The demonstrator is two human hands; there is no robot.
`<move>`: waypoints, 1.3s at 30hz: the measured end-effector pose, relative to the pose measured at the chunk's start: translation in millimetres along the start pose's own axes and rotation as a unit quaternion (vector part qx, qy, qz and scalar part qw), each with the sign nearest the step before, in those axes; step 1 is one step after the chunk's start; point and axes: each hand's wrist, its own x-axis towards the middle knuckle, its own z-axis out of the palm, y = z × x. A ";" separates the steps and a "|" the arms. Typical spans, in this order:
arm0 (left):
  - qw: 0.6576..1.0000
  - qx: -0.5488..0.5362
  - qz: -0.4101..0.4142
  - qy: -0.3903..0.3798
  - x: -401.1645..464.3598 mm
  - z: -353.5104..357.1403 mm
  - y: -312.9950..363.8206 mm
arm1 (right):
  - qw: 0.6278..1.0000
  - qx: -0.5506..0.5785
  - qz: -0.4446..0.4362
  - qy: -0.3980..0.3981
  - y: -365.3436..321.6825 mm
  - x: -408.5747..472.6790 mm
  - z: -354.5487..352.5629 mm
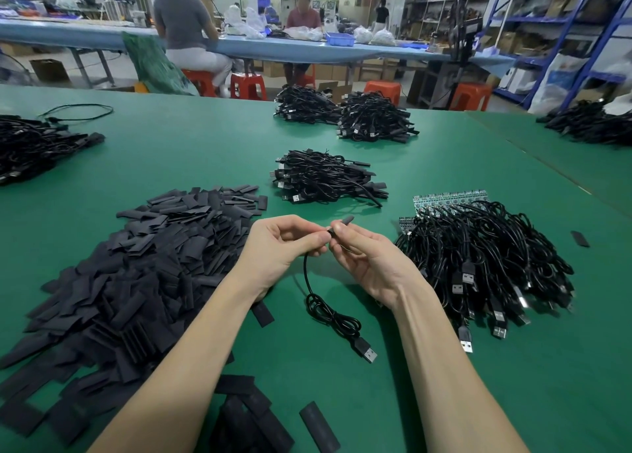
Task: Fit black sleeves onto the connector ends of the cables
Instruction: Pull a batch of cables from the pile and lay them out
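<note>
Above the green table (pixel 205 151), near the middle of the view, both hands meet over one black cable (pixel 309 281). The left hand (pixel 284 244) has its fingers curled and its thumb and fingertips clamped on the cable's upper end. The right hand (pixel 366 257) pinches a black sleeve (pixel 345 221) between thumb and forefinger, the other fingers loosely bent below.

The sleeve is a short, matte, dark tube. Its long axis slants toward 2 o'clock, the free end pointing up and away, the lower end meeting the left fingertips; the joint itself is hidden by the fingers. From the left hand the cable drops toward 6 o'clock, loops into a small coil on the table, and ends in a USB plug (pixel 367 350) whose metal mouth points toward 5 o'clock.

At 9 o'clock from the hands lies a big heap of flat black sleeves (pixel 143 268). At 3 o'clock is a pile of cables (pixel 485 257) with plugs fanned toward 6 o'clock and small circuit boards (pixel 448 198) at its far edge. At 12 o'clock sits a bundle of cables (pixel 328 177), with more bundles (pixel 345 116) beyond.
</note>
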 end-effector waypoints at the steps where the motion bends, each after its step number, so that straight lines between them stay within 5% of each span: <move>1: 1.000 0.001 -0.001 0.002 -0.1 -0.1 0.0 | 1.000 -0.001 0.000 0.000 0.3 0.4 -0.1; 9: 1.000 0.010 0.001 0.015 0.7 0.4 0.3 | 1.000 -0.014 -0.009 0.004 3.0 2.2 1.3; 19: 0.998 0.013 0.032 0.046 4.2 8.8 2.6 | 0.965 -0.123 -0.227 0.044 1.0 4.3 9.8; 39: 0.999 -0.014 -0.004 0.035 3.3 7.3 1.2 | 0.955 -0.108 -0.261 0.089 1.4 9.0 9.7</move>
